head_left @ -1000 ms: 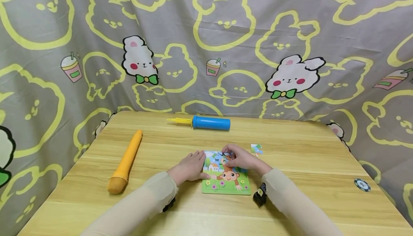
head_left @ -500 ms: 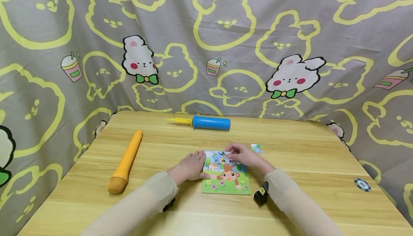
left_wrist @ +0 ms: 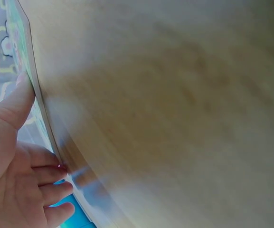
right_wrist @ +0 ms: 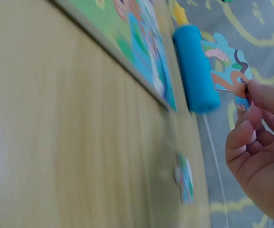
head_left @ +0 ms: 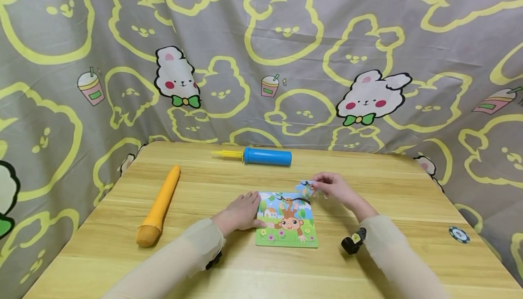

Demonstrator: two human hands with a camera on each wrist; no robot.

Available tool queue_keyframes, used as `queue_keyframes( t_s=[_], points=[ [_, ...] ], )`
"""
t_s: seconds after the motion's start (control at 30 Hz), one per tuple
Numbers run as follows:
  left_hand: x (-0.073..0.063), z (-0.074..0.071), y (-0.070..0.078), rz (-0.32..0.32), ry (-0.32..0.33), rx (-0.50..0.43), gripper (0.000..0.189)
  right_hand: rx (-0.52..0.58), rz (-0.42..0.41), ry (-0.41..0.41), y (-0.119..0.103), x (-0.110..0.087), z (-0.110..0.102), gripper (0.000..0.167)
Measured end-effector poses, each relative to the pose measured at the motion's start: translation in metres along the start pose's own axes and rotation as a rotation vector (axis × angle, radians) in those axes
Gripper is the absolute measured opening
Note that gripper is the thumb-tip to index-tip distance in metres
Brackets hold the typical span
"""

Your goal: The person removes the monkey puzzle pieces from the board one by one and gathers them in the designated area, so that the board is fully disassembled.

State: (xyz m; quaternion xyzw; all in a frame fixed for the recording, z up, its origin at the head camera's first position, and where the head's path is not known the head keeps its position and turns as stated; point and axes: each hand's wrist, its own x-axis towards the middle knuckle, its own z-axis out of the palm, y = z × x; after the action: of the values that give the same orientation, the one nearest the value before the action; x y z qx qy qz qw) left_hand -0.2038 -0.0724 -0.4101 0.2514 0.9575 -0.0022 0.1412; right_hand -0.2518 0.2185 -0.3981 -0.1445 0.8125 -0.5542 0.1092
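Observation:
A monkey-picture puzzle board (head_left: pixel 286 219) lies flat near the front middle of the table. My left hand (head_left: pixel 242 212) rests at its left edge; the left wrist view shows the thumb (left_wrist: pixel 20 102) on the board's edge and the other fingers fairly straight beside it. Beyond the board's upper right corner, my right hand (head_left: pixel 338 189) pinches a puzzle piece (head_left: pixel 307 188) between thumb and fingertips. That piece (right_wrist: pixel 227 66), blue with part of a monkey and a branch, is raised off the table in the right wrist view. Another loose piece (right_wrist: pixel 185 178) lies on the table below it.
A blue hand pump (head_left: pixel 267 156) with a yellow nozzle lies at the table's back. On the left is an orange microphone-shaped object (head_left: pixel 159 206), and on the right a poker chip (head_left: pixel 459 234). A patterned curtain (head_left: pixel 229 81) hangs behind the table (head_left: pixel 204 176).
My right hand has lifted a puzzle piece off the board and carried it up and to the right, over where the loose piece lies. The left hand has stayed in place.

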Motion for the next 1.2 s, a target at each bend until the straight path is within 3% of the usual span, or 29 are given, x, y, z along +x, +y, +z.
queue_keyframes(
  t_s=[0.2, 0.33, 0.57, 0.83, 1.2],
  points=[
    [0.000, 0.000, 0.000, -0.006, -0.005, -0.008, 0.085, -0.038, -0.011, 0.101, 0.017, -0.011, -0.036, 0.027],
    [-0.001, 0.000, 0.001, -0.008, -0.007, -0.011, 0.085, -0.077, 0.038, 0.158, 0.025, -0.021, -0.057, 0.028],
    [-0.001, 0.001, 0.000, -0.010, -0.007, -0.020, 0.085, -0.179, 0.113, 0.190, 0.046, -0.030, -0.084, 0.028],
    [-0.002, 0.001, 0.001, -0.006, -0.004, -0.008, 0.085, -0.324, 0.168, 0.221, 0.067, -0.029, -0.098, 0.027],
    [-0.001, 0.001, 0.001, -0.002, -0.004, 0.002, 0.085, -0.401, 0.221, 0.241, 0.075, -0.024, -0.104, 0.027]
  ],
)
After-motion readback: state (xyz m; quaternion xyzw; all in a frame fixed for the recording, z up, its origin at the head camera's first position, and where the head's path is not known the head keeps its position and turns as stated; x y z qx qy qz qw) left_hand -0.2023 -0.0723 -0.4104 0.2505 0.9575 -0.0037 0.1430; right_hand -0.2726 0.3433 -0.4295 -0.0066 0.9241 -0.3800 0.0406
